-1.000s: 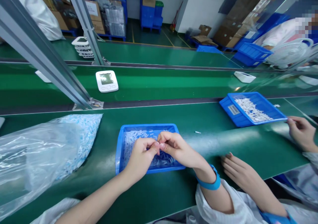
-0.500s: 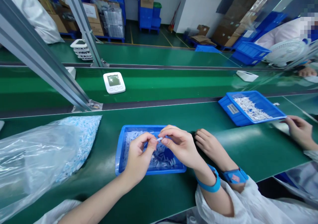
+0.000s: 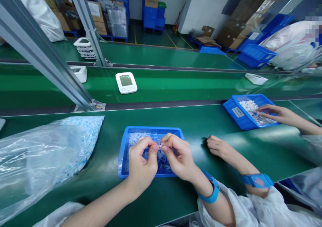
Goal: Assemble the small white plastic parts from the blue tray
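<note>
Above a blue tray (image 3: pixel 121 160), my left hand (image 3: pixel 143 161) and my right hand (image 3: pixel 179 156) meet fingertip to fingertip. Both pinch one small white piece (image 3: pixel 160 147), mostly hidden by the fingers. Its exact kind is too small to make out. Many small whitish strips (image 3: pixel 139 137) lie loose in the tray beneath. A blue band (image 3: pixel 212 191) circles my right wrist.
At left lies a clear plastic bag (image 3: pixel 45 156) of small blue-white pieces. White display devices (image 3: pixel 126 82) sit on the green conveyor (image 3: pixel 176 86). On the right, a co-worker's hand (image 3: pixel 273 113) reaches into another blue bin (image 3: pixel 235 114); their other hand (image 3: pixel 220 146) rests nearby.
My fingertips have closed in on the small white piece and dropped slightly. The co-worker's hand moved from the bin's edge into it; their other hand shifted right. The display device moved right.
</note>
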